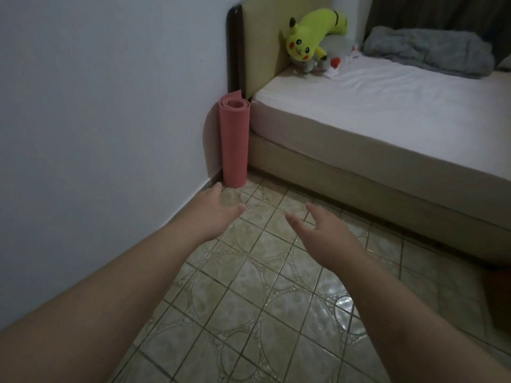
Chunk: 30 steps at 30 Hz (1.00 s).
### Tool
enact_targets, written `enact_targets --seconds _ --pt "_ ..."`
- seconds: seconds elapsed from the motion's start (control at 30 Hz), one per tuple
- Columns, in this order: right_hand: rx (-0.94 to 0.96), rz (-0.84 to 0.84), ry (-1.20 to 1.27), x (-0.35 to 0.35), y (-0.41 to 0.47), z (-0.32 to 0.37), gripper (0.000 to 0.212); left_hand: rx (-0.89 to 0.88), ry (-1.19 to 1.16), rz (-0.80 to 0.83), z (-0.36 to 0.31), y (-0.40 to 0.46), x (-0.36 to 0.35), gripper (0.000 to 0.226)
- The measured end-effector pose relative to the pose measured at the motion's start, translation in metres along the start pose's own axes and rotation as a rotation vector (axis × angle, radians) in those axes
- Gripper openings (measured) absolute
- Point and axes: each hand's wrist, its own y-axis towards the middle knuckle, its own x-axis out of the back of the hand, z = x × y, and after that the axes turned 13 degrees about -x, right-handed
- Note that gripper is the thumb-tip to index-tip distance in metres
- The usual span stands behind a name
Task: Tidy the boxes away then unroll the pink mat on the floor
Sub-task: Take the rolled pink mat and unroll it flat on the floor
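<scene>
Nearest the camera, my two bare forearms reach forward over a floor (pixel 249 313) of glossy beige tiles patterned with interlocking circles. My left hand (pixel 218 210) and my right hand (pixel 318 230) both hang above the tiles with fingers spread and relaxed, palms turned toward each other, holding nothing and touching nothing. Just beyond the left fingertips, one pink mat (pixel 234 142) stands upright and rolled on the floor, in the corner between the pale wall (pixel 105 106) on the left and the bed (pixel 387 128); its upper end shows the spiral of the roll. One bed with a beige base and a white sheet fills the right side, its padded headboard (pixel 262 42) set against the wall. On the mattress by the headboard lies one yellow plush toy (pixel 309 34) beside a grey-and-white one, with one crumpled grey blanket (pixel 431 51) farther right.
</scene>
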Motion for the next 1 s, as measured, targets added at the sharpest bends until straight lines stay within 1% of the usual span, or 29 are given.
enact_targets --seconds 0.13,0.23,0.4,0.53,0.63,0.7,0.87,1.0 --pt "0.022 -0.001 -0.053 0.016 0.021 0.006 0.085 0.008 -0.041 -0.006 -0.011 0.011 -0.010 0.086" --pt "0.050 -0.001 -0.065 0.030 0.045 0.024 0.085 0.042 -0.054 0.027 -0.008 0.015 -0.018 0.085" --pt "0.109 -0.038 -0.060 0.051 0.102 0.073 0.085 0.136 -0.104 0.098 0.013 0.021 -0.036 0.087" --pt "0.139 -0.052 -0.037 0.056 0.158 0.120 0.083 0.160 -0.050 0.164 0.036 0.055 -0.035 0.090" --pt "0.138 -0.033 -0.027 0.056 0.205 0.153 0.081 0.177 -0.047 0.197 0.054 0.102 -0.020 0.091" --pt "0.124 -0.011 -0.033 0.054 0.234 0.168 0.080 0.180 -0.048 0.189 0.062 0.143 -0.005 0.089" --pt "0.054 0.042 -0.050 0.036 0.302 0.184 0.080 0.065 0.019 0.063 0.066 0.275 0.051 0.081" --pt "-0.046 0.184 -0.103 0.008 0.350 0.173 0.080 -0.058 0.003 -0.041 0.056 0.384 0.094 0.065"
